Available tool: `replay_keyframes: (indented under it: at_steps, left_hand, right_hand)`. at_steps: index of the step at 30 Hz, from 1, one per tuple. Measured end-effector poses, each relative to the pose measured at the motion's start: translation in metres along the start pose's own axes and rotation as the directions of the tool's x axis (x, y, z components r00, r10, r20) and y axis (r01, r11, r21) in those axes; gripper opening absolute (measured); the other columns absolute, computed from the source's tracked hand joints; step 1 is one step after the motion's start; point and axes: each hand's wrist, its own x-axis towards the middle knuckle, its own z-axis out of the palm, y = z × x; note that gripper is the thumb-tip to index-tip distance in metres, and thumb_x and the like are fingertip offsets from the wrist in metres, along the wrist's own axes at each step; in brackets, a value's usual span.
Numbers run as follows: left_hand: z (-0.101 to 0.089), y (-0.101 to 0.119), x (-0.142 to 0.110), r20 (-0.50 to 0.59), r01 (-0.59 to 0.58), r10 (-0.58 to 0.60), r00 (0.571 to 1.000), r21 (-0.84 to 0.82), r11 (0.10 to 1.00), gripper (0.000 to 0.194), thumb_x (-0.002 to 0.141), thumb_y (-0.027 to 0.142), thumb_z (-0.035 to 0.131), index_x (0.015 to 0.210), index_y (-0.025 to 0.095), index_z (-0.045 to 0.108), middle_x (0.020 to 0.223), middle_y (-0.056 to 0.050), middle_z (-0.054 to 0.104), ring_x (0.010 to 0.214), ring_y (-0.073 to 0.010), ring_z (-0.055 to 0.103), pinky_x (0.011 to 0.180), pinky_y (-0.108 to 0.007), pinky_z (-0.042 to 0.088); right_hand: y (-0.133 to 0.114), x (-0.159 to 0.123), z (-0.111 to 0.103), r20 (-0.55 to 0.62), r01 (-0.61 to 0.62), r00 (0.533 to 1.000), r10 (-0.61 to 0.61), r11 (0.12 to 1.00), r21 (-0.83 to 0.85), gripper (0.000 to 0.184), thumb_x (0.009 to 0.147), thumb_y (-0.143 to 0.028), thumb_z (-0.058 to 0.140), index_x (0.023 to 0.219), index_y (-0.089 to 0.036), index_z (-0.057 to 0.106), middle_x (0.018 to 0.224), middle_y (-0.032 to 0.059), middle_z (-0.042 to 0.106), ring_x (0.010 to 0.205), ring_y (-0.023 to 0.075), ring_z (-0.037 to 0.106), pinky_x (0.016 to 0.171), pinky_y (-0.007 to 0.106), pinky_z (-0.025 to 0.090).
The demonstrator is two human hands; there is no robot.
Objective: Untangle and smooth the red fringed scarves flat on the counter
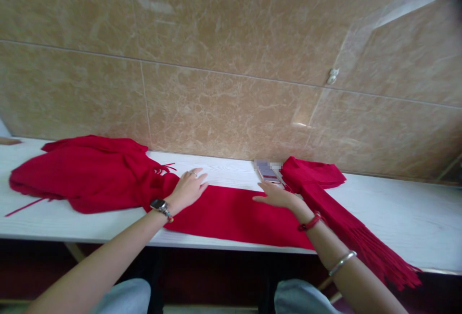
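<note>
A red scarf [231, 213] lies flat along the white table, its long side close to the front edge. My left hand [187, 190] is over the scarf's left part, palm down with the fingers spread. Toward its right part, my right hand [277, 195] hovers over or touches the cloth, fingers stretched out; I cannot tell which. Neither hand grips anything. A bunched pile of red cloth [97, 174] with loose strands sits left of my left hand. Beside my right wrist, more folded red cloth [314, 174] runs down into a fringe [382, 251] hanging past the table edge.
A phone [267, 171] rests behind my right hand. The white table [407, 218] is narrow and backs onto a brown marbled tile wall [224, 107]. A small white fitting [332, 76] is fixed on the wall. My knees [124, 297] are below the front edge.
</note>
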Motion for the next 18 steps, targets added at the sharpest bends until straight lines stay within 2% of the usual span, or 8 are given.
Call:
replay_keyframes:
  at_steps: [1, 3, 6, 10, 14, 16, 18]
  left_hand:
    - [0.005, 0.010, -0.004, 0.066, -0.040, 0.042, 0.997, -0.035, 0.999, 0.042, 0.090, 0.035, 0.031, 0.122, 0.018, 0.051, 0.135, -0.012, 0.040, 0.124, -0.0257, 0.035, 0.100, -0.040, 0.028]
    - [0.014, 0.020, -0.012, 0.198, -0.066, 0.084, 0.977, -0.098, 0.993, 0.044, 0.090, 0.038, 0.029, 0.128, 0.023, 0.044, 0.141, -0.008, 0.033, 0.129, -0.0263, 0.028, 0.102, -0.043, 0.024]
    - [0.021, 0.011, -0.024, 0.306, 0.012, 0.028, 0.952, -0.128, 0.992, 0.049, 0.090, 0.045, 0.026, 0.134, 0.027, 0.035, 0.143, -0.006, 0.028, 0.130, -0.0279, 0.023, 0.102, -0.047, 0.021]
    - [0.017, -0.010, -0.031, 0.389, 0.111, -0.054, 0.920, -0.125, 0.986, 0.062, 0.083, 0.059, 0.029, 0.138, 0.028, 0.027, 0.145, -0.006, 0.020, 0.132, -0.0329, 0.013, 0.102, -0.050, 0.017]
    - [0.013, -0.011, -0.024, 0.485, 0.142, -0.066, 0.872, -0.122, 0.982, 0.069, 0.080, 0.062, 0.030, 0.139, 0.027, 0.024, 0.146, -0.007, 0.016, 0.132, -0.0354, 0.009, 0.102, -0.053, 0.016]
    - [0.015, -0.006, -0.017, 0.474, 0.161, -0.083, 0.877, -0.125, 0.979, 0.067, 0.082, 0.060, 0.029, 0.138, 0.024, 0.027, 0.146, -0.009, 0.018, 0.132, -0.0347, 0.010, 0.101, -0.053, 0.016]
    - [0.020, 0.000, -0.013, 0.415, 0.187, -0.118, 0.902, -0.130, 0.974, 0.062, 0.085, 0.055, 0.025, 0.138, 0.023, 0.028, 0.146, -0.008, 0.018, 0.132, -0.0337, 0.011, 0.101, -0.054, 0.016]
  right_hand:
    - [-0.015, 0.003, 0.003, -0.004, 0.042, 0.999, -0.042, 0.999, 0.022, 0.065, 0.083, -0.050, 0.044, 0.130, -0.006, 0.039, 0.133, 0.0196, 0.040, 0.124, 0.0269, 0.036, 0.100, 0.039, 0.032]
    - [-0.044, 0.008, 0.012, -0.061, 0.157, 0.987, -0.152, 0.982, 0.102, 0.063, 0.086, -0.048, 0.038, 0.136, -0.012, 0.030, 0.141, 0.0155, 0.029, 0.130, 0.0273, 0.024, 0.102, 0.047, 0.026]
    - [-0.070, 0.006, 0.027, -0.057, 0.220, 0.975, -0.215, 0.968, 0.119, 0.059, 0.089, -0.049, 0.032, 0.137, -0.014, 0.029, 0.142, 0.0138, 0.027, 0.131, 0.0281, 0.021, 0.102, 0.049, 0.023]
    - [-0.068, -0.004, 0.036, -0.022, 0.165, 0.986, -0.164, 0.980, 0.109, 0.061, 0.088, -0.052, 0.029, 0.136, -0.014, 0.031, 0.142, 0.0141, 0.027, 0.130, 0.0295, 0.022, 0.103, 0.050, 0.021]
    - [-0.064, -0.002, 0.030, 0.006, 0.127, 0.992, -0.129, 0.982, 0.141, 0.066, 0.086, -0.056, 0.031, 0.136, -0.013, 0.032, 0.142, 0.0171, 0.025, 0.130, 0.0336, 0.021, 0.101, 0.053, 0.022]
    - [-0.071, 0.006, 0.027, -0.010, 0.134, 0.991, -0.135, 0.974, 0.180, 0.066, 0.086, -0.056, 0.031, 0.137, -0.013, 0.029, 0.142, 0.0166, 0.025, 0.130, 0.0343, 0.019, 0.100, 0.055, 0.022]
    - [-0.084, 0.016, 0.027, -0.032, 0.183, 0.983, -0.180, 0.958, 0.221, 0.063, 0.087, -0.053, 0.031, 0.138, -0.016, 0.026, 0.144, 0.0134, 0.023, 0.131, 0.0325, 0.016, 0.101, 0.056, 0.020]
